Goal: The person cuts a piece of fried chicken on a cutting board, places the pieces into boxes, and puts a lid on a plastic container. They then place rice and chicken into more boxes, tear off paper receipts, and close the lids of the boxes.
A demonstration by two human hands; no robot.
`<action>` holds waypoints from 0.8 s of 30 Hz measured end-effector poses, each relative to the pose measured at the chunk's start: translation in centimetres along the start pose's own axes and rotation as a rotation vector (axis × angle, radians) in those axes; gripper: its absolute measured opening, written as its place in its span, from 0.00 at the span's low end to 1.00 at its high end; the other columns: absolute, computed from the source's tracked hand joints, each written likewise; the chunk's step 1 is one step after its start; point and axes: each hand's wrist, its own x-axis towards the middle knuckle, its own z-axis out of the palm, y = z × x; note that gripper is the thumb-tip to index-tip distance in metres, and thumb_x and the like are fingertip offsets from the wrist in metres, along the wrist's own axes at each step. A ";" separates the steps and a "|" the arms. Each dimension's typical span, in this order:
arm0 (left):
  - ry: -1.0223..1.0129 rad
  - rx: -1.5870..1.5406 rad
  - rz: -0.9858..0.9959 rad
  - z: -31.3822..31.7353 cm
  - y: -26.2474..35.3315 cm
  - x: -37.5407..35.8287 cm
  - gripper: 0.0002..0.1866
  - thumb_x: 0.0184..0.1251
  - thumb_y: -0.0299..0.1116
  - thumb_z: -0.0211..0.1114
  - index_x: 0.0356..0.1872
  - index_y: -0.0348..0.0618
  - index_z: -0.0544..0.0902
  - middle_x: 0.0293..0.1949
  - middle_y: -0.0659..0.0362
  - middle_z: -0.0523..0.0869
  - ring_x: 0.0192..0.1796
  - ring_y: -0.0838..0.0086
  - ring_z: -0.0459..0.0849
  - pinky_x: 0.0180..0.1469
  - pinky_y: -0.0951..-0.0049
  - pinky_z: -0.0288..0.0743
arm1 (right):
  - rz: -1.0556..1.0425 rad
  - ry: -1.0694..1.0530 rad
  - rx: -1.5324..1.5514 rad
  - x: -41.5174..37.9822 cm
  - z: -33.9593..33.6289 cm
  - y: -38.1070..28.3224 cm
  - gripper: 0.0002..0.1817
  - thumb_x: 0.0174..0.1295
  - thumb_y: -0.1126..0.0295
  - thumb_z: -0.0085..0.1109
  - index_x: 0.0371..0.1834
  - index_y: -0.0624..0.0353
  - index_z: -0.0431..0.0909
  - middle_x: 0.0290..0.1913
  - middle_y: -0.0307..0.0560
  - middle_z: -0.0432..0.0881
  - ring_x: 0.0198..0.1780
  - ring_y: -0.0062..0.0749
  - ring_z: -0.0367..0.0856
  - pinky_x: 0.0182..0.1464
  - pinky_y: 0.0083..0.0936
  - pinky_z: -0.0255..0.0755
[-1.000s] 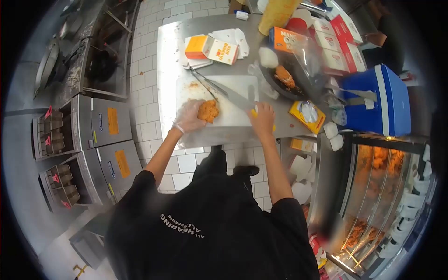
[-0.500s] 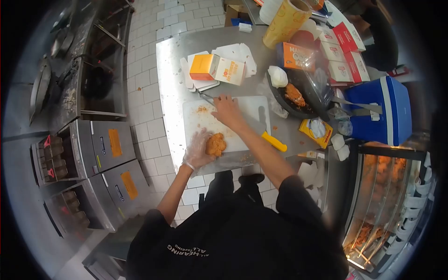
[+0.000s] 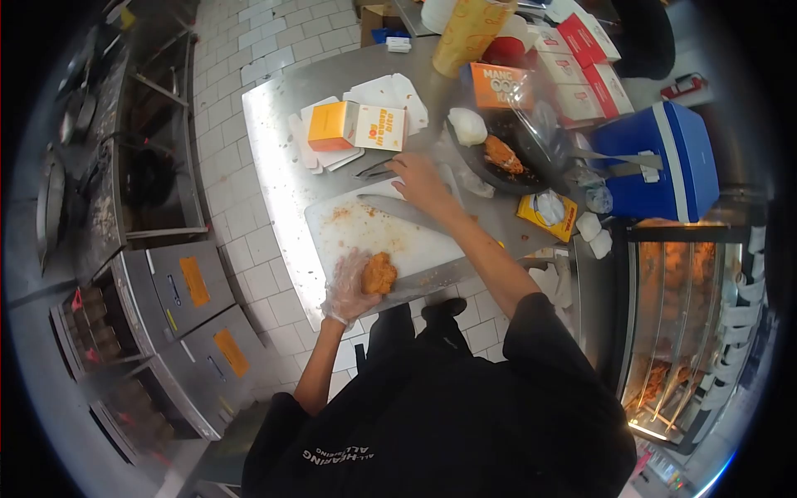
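Note:
My left hand [image 3: 349, 286], in a clear plastic glove, curls round the left side of a piece of fried chicken [image 3: 379, 274] near the front edge of a white cutting board [image 3: 332, 236]. Beyond the board, my bare right hand [image 3: 423, 187] has its fingers on the end of metal tongs [image 3: 378, 171]. A knife [image 3: 403, 210] lies across the board under my right forearm, which mostly hides its yellow handle. Crumbs [image 3: 339, 216] dot the board.
Behind the tongs sits an orange-and-white carton [image 3: 357, 127] on flattened white cardboard. To the right are a black bowl [image 3: 531, 176] holding fried chicken, a yellow box [image 3: 548, 214], a blue delivery bag [image 3: 660, 162] and a heated display [image 3: 677, 332]. A film roll [image 3: 469, 37] stands behind.
The knife, earlier at the board's right side, now lies across it with its blade pointing left. My left hand stays at the chicken, my right near the tongs. The whole view has shifted.

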 end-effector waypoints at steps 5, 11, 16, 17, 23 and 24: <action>0.046 -0.113 -0.027 -0.5 -1.4 0.2 0.45 0.41 0.41 0.78 0.65 0.42 0.70 0.67 0.48 0.73 0.74 0.52 0.64 0.77 0.51 0.52 | 0.463 -0.084 0.170 -8.8 -6.7 -1.2 0.17 0.56 0.67 0.66 0.49 0.56 0.80 0.48 0.50 0.81 0.55 0.50 0.77 0.58 0.43 0.69; 0.114 0.091 0.071 -3.0 0.8 4.3 0.41 0.40 0.43 0.77 0.61 0.42 0.73 0.60 0.46 0.75 0.67 0.48 0.69 0.72 0.50 0.59 | 0.628 -0.235 -0.099 -18.6 -7.8 -0.8 0.15 0.53 0.70 0.64 0.45 0.57 0.80 0.43 0.49 0.82 0.49 0.49 0.80 0.54 0.42 0.72; 0.072 0.109 0.163 -1.6 1.2 6.8 0.40 0.41 0.45 0.78 0.59 0.40 0.75 0.58 0.47 0.76 0.66 0.49 0.69 0.73 0.51 0.58 | 0.676 -0.358 0.019 -17.4 -11.9 -3.3 0.14 0.53 0.69 0.63 0.43 0.60 0.79 0.40 0.56 0.83 0.43 0.53 0.82 0.47 0.44 0.75; 0.100 0.121 0.201 -1.1 0.9 6.9 0.40 0.42 0.45 0.78 0.59 0.40 0.75 0.58 0.46 0.76 0.66 0.49 0.69 0.73 0.52 0.57 | 0.655 -0.287 0.118 -18.1 -13.0 -3.9 0.13 0.56 0.67 0.63 0.42 0.62 0.78 0.36 0.58 0.82 0.39 0.55 0.82 0.43 0.45 0.74; 0.262 0.085 0.149 -3.3 1.5 5.8 0.41 0.58 0.39 0.70 0.72 0.39 0.64 0.71 0.43 0.67 0.74 0.48 0.62 0.74 0.51 0.56 | 0.853 -0.183 0.608 -20.2 -11.3 -11.7 0.23 0.71 0.52 0.55 0.37 0.67 0.76 0.26 0.62 0.78 0.29 0.59 0.78 0.35 0.44 0.69; 0.428 0.076 0.210 -3.8 1.3 5.4 0.38 0.63 0.35 0.65 0.74 0.40 0.61 0.74 0.43 0.64 0.76 0.48 0.61 0.75 0.51 0.55 | 0.900 -0.182 0.693 -20.6 -9.7 -13.0 0.24 0.72 0.51 0.53 0.37 0.67 0.76 0.27 0.64 0.79 0.30 0.61 0.78 0.35 0.46 0.69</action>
